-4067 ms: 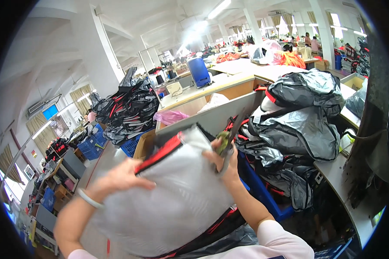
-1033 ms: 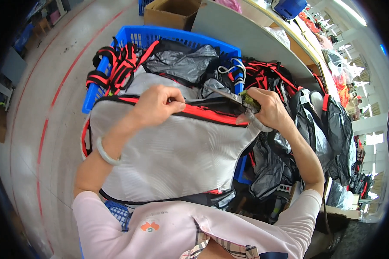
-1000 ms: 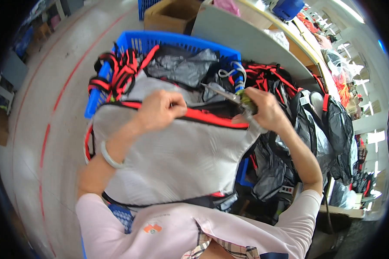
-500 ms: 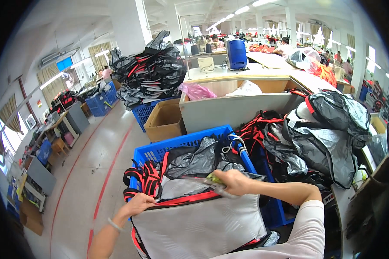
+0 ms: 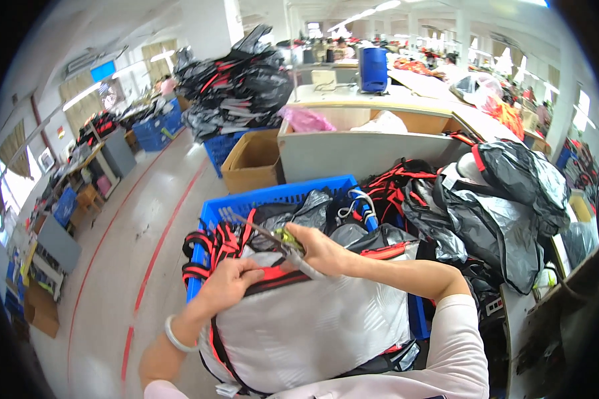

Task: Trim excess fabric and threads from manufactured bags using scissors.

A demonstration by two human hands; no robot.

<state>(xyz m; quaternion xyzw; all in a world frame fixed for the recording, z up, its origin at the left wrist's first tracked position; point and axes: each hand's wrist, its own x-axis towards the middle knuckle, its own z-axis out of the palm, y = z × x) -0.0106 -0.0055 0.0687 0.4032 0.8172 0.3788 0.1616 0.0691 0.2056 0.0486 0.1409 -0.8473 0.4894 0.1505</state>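
Note:
A light grey garment piece [image 5: 313,326] with red and black trim lies across my lap. My left hand [image 5: 229,282] pinches its red top edge. My right hand [image 5: 316,247] grips a thin metal tool with a green handle [image 5: 267,237], its tip pointing up left over the blue plastic crate [image 5: 273,197]. The crate in front of me holds more grey, black and red pieces [image 5: 299,216].
A brown cardboard box [image 5: 253,159] stands behind the crate. A grey worktable [image 5: 366,143] runs to the right with a heap of grey and black pieces [image 5: 499,199]. Another tall heap [image 5: 236,83] sits on a far blue crate. Red floor lines [image 5: 160,246] run along the left.
My view has lifted from straight down to forward across the room. Both hands stay on the garment's red edge, the right one still gripping the tool.

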